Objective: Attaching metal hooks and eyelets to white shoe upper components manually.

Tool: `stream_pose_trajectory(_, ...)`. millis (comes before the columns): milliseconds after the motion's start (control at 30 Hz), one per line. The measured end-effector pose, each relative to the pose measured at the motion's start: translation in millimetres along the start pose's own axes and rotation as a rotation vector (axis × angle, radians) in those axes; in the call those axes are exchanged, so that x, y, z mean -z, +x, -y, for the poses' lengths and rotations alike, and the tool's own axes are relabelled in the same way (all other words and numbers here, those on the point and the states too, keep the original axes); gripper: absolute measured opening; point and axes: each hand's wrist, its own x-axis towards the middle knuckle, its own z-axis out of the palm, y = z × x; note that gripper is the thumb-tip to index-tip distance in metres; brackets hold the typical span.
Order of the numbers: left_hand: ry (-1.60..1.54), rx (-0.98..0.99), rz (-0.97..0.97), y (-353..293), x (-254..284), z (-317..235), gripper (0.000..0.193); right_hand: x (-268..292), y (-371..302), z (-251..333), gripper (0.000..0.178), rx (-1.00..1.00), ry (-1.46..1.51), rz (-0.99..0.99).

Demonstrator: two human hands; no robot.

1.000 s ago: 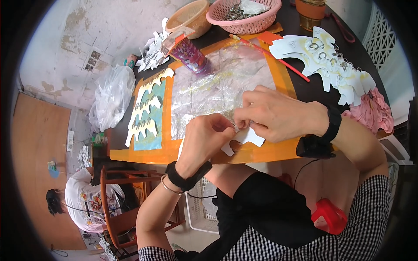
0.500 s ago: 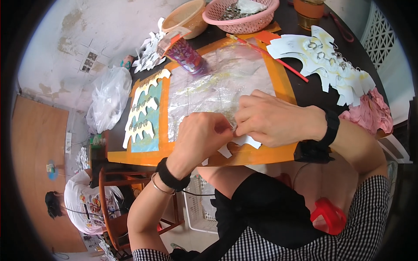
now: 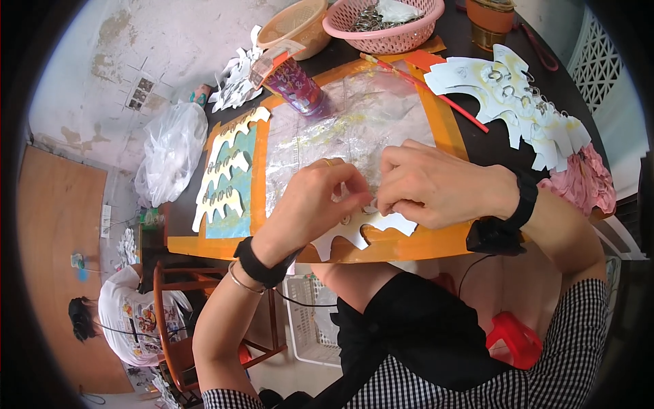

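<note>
In front of me a white card with a scalloped, toothed edge [image 3: 338, 244] lies at the table's near edge, with a small metal ring [image 3: 346, 219] on it. My left hand [image 3: 315, 204] is over the card's left part, fingers curved and a gap between thumb and forefinger; nothing shows in it. My right hand [image 3: 436, 187] is closed in a pinch at the card's right end; what its fingertips hold is hidden. Beyond both hands spreads a clear plastic sheet [image 3: 368, 112], smeared yellow and bordered with orange tape.
Left are similar cards with rings [image 3: 221, 204] on a blue sheet and a plastic bag [image 3: 170, 157]. Farther off stand a purple cup [image 3: 298, 88] and a pink basket [image 3: 381, 41] of rings. Right lie a red brush [image 3: 449, 102], ringed white cards [image 3: 504, 95] and pink cloth [image 3: 582, 177].
My left hand has drawn back left from the right one, and its thumb and forefinger have parted. More of the card and a ring on it now show.
</note>
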Motion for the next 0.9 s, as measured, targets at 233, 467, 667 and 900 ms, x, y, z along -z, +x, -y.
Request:
stream_pose_trajectory(233,0.216,-0.105,0.045,-1,-4,-1,0.012,-1,1,1,0.016,0.011,0.003,-0.041)
stream_pose_trajectory(467,0.590,-0.122,0.041,12,-13,-23,0.016,-2,1,-1,0.016,0.026,-0.026,-0.062)
stream_pose_trajectory(667,0.390,-0.067,-0.097,-2,-19,-20,0.017,-1,0,0,0.016,-0.001,-0.005,-0.035)
stream_pose_trajectory(900,-0.024,0.002,-0.139,-17,-20,6,0.018,-1,1,1,0.014,0.013,-0.006,-0.049)
